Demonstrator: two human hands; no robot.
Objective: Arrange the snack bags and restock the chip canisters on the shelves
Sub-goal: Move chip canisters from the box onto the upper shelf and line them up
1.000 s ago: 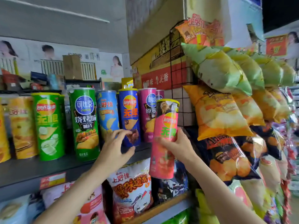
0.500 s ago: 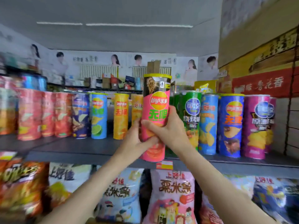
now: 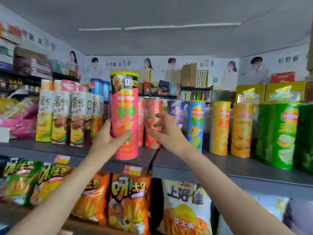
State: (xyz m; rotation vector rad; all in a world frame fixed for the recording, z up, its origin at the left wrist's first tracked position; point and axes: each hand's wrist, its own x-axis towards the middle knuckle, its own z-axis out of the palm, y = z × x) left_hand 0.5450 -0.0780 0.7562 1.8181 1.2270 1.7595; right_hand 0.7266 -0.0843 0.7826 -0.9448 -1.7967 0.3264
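I count one pink canister (image 3: pixel 125 116) in left hand (image 3: pixel 108 138), upright, base just over shelf (image 3: pixel 220 164) edge. Left arm raised, grip wrapped round canister's lower half, thumb across front. Right hand (image 3: pixel 166 131) raised beside it, fingers spread, holding nothing, in front of two red canisters (image 3: pixel 152 122).

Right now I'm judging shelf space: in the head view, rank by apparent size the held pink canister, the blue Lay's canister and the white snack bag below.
1. white snack bag
2. pink canister, inflated by nearness
3. blue Lay's canister
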